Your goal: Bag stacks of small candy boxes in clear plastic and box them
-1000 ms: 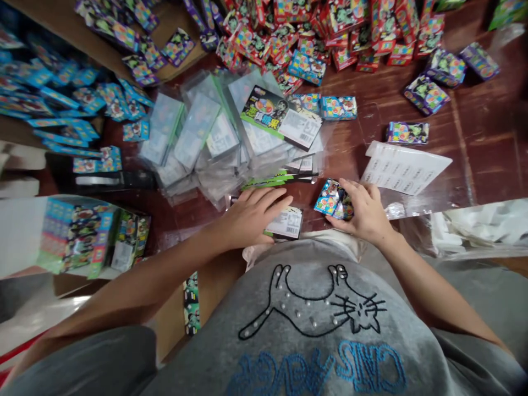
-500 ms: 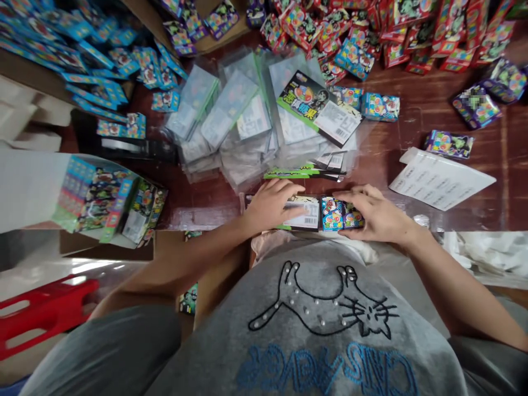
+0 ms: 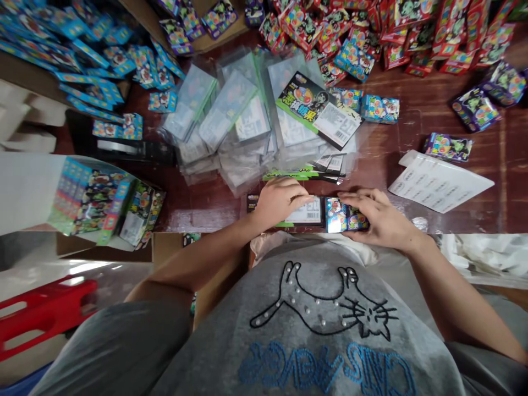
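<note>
While the blue candy box (image 3: 335, 214) and purple candy box (image 3: 357, 219) are sitting paired at the table's (image 3: 462, 223) near edge, the right hand (image 3: 385, 223) is clasping the purple end, seemingly squaring both against the printed card (image 3: 306, 212). Over that card, the left hand (image 3: 276, 202) is curving, apparently steadying it; whether its fingers are pinching, I can't tell.

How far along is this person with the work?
Perhaps partway. Packs in the white carton look finished. The left hand rests on a labelled card; the right hand grips a purple box beside a blue box. Loose red boxes and sleeved cards seem left to do.
</note>
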`<state>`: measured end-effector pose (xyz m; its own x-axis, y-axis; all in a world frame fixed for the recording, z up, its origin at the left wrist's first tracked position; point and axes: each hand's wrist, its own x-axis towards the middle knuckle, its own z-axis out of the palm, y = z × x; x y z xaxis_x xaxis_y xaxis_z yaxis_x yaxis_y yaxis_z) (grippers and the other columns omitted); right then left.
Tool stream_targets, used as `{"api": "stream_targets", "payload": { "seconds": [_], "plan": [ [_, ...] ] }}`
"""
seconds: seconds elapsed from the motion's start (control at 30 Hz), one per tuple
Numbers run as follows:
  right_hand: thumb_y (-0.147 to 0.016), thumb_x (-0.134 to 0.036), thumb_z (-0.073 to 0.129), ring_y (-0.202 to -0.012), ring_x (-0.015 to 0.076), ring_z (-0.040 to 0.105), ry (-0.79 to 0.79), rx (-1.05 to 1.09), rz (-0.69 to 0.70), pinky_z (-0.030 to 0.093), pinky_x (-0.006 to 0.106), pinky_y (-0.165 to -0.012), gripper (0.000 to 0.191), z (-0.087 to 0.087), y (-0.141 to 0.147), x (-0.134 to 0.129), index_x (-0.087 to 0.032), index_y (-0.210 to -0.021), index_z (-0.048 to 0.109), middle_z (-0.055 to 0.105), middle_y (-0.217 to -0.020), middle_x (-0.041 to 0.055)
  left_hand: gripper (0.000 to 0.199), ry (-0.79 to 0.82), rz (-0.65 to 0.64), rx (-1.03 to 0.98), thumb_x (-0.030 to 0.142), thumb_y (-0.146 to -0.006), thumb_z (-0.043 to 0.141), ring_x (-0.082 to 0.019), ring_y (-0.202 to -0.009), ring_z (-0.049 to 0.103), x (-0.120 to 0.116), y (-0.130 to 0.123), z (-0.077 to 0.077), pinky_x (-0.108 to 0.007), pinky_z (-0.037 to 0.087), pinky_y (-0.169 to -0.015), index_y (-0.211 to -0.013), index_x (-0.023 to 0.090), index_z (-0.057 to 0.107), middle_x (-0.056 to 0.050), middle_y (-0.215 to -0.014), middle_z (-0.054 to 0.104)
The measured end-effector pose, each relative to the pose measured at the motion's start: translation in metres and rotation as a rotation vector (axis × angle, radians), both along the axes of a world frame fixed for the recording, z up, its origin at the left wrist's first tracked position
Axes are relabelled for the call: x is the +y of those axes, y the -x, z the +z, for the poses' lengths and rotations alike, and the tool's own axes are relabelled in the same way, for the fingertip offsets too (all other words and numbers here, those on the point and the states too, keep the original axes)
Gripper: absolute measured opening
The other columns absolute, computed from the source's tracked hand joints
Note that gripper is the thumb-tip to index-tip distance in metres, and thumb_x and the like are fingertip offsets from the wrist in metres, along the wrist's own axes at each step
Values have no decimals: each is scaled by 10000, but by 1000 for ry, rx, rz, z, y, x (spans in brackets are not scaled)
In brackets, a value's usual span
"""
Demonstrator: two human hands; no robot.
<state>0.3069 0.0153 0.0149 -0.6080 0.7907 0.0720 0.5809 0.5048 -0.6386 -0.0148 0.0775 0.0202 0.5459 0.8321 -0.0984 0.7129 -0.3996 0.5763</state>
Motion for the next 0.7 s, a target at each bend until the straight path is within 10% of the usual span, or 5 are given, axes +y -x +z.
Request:
{"api": "stream_targets", "payload": {
  "seconds": [0.13,0.23,0.47,0.7],
  "plan": [
    [-949,-564,768,-1356,390,625,-53,-9,-110,494,592,-1118,766,0,-7,0,-252,-1602,514,692,-1523,148,300,78,130,-67,455,-1051,693,-184,-865,743,9,-3,1,-303,532,-800,-931,212,822,-35,-931,801],
    [-952,-574,759,-1318,401,648,-94,-55,-170,493,589,-1096,753,-5,-7,-1,-219,-1574,523,691,-1517,170,343,-62,76,14,466,-1067,664,-256,-1106,753,4,-2,6,-375,554,-1006,-1208,188,808,-105,-1175,814],
    [-960,-604,734,-1313,412,631,-104,-97,-228,472,588,-1067,724,-12,0,0,-217,-1541,541,678,-1528,175,1185,-138,-277,234,743,-725,918,-484,-1601,415,-28,25,19,-687,220,-1339,-1676,191,475,-251,-1748,423],
    [-972,-636,711,-1315,414,624,-130,-116,-240,476,586,-1054,705,-12,6,0,-216,-1519,562,673,-1533,168,1104,-129,-313,324,669,-897,805,-430,-1682,311,-15,28,-1,-673,78,-1375,-1748,159,322,-243,-1806,296]
  ]
}}
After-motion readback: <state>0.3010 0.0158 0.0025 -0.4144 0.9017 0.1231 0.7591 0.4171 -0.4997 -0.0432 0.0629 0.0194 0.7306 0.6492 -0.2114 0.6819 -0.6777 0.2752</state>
